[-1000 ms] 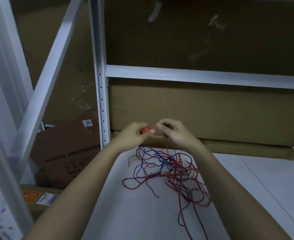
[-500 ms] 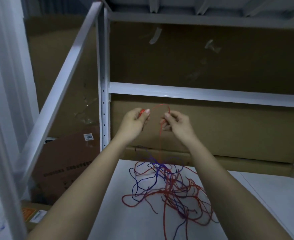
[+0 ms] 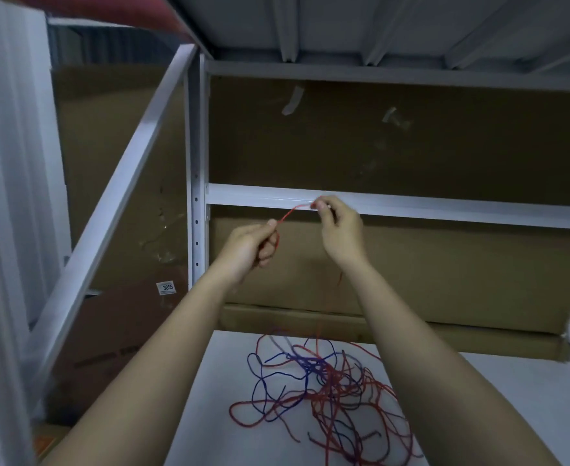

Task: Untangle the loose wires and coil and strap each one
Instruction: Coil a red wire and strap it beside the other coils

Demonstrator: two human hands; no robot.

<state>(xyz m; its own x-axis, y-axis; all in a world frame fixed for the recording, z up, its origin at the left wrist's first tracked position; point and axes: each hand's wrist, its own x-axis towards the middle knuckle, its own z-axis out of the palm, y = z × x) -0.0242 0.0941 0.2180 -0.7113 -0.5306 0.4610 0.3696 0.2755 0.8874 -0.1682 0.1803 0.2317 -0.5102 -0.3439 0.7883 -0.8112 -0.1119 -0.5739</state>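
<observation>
A tangle of red and blue wires (image 3: 324, 388) lies on the white shelf surface (image 3: 229, 438) below my raised arms. Both hands are lifted high above it, in front of the shelf's white crossbar. My left hand (image 3: 251, 245) pinches one red wire (image 3: 288, 215) between thumb and fingers. My right hand (image 3: 339, 227) pinches the same red wire a little higher and to the right. A short stretch of it runs taut between the two hands. Below my right wrist a thin, blurred red strand (image 3: 339, 280) hangs toward the tangle.
A white metal upright (image 3: 196, 230) and crossbar (image 3: 445, 210) of the shelving stand just behind the hands. Large cardboard boxes (image 3: 411, 270) fill the back. A diagonal white brace (image 3: 115, 210) runs at the left, with more boxes (image 3: 115, 331) below it.
Both hands have risen well above the tangle and moved apart, drawing the red wire up and stretching a length of it between them. The view has tilted upward.
</observation>
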